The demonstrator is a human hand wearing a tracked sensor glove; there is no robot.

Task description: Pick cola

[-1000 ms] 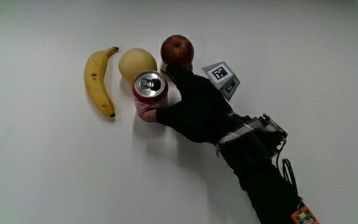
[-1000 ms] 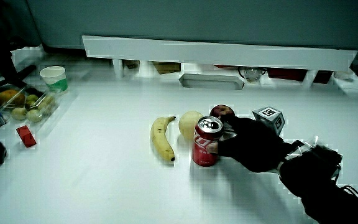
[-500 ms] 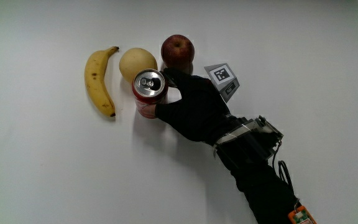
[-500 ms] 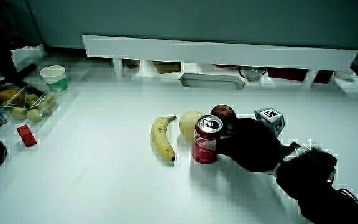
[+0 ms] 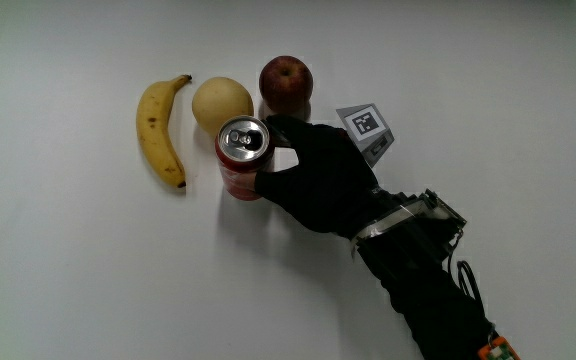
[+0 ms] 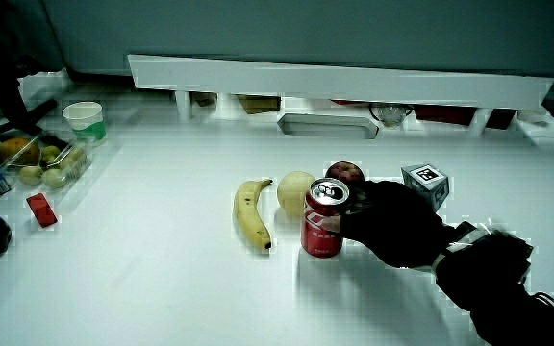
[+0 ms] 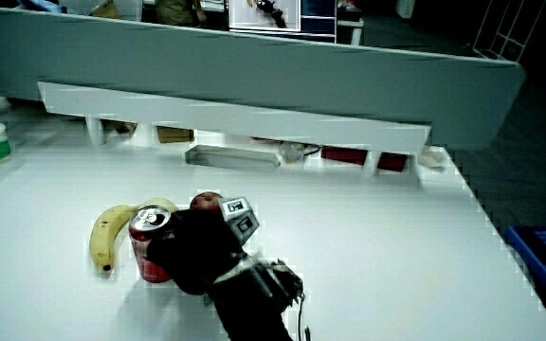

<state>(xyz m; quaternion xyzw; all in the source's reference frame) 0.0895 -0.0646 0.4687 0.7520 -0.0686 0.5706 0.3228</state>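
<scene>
The cola can (image 5: pixel 244 157) is clasped in the grip of the hand (image 5: pixel 316 178), upright beside the banana (image 5: pixel 159 129) and pear (image 5: pixel 220 102); whether it is lifted off the tabletop (image 5: pixel 88 270) cannot be told; since a second ago, the can is seen slightly shifted.

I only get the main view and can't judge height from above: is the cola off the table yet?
Observer: Seemingly not. In a side view no gap shows under the cola; it stands upright on the table.
Operator: Where on it does the hand grip?
Observer: The hand grips its side wall, from just under the rim down.
Operator: Anything on the table outside my view?
Observer: Yes, a cup and a tray of fruit near the table's edge.
</scene>
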